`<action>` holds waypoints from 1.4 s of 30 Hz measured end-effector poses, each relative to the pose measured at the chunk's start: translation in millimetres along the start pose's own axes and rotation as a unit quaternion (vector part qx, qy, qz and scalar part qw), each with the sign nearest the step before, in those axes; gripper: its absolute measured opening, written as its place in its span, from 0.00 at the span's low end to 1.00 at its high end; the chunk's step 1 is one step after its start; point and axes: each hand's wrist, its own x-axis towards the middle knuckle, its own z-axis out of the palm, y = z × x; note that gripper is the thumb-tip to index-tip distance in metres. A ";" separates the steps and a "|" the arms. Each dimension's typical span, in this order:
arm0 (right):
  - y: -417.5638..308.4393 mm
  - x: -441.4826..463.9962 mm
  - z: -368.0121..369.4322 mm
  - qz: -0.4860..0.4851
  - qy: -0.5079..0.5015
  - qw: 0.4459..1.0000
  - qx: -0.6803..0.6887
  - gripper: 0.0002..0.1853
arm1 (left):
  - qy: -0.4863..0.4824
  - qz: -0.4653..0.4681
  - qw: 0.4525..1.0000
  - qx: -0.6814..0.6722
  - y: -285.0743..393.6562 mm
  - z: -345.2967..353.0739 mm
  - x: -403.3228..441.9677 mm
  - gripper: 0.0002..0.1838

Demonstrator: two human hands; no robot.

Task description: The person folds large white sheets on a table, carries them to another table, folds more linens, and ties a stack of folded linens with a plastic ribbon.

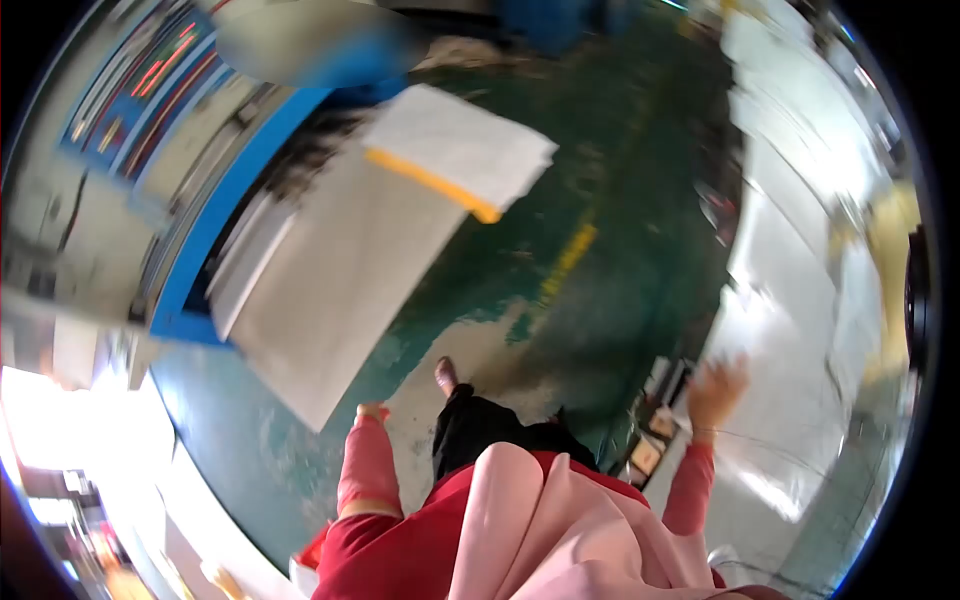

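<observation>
My left hand hangs low beside my body, past a pink sleeve. It is small in view, and I cannot make out its fingers or anything in them. Close ahead of it is the lower end of a long pale grey panel, which slants out from a blue-framed machine. My right hand is stretched out to the right, blurred, with its fingers apart and nothing visible in it. It is over or at the edge of a long surface covered in shiny clear plastic; contact cannot be made out.
A white sheet with an orange-yellow strip along its edge lies across the panel's far end. Small boxes stand below the plastic-covered surface. The green floor is worn and bears a yellow line.
</observation>
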 end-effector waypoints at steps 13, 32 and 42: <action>-160.5 22.9 86.1 0.150 -0.481 0.719 0.479 0.16 | 0.011 0.139 0.803 -0.580 299.3 -161.1 234.1 0.18; -547.5 111.6 193.9 -0.018 -0.522 0.671 0.526 0.24 | -0.039 0.184 0.726 -0.661 303.1 -60.5 179.6 0.10; -534.6 77.6 182.5 0.558 -0.403 0.350 0.635 0.16 | -0.055 -0.037 0.842 -0.535 38.4 -134.1 21.7 0.17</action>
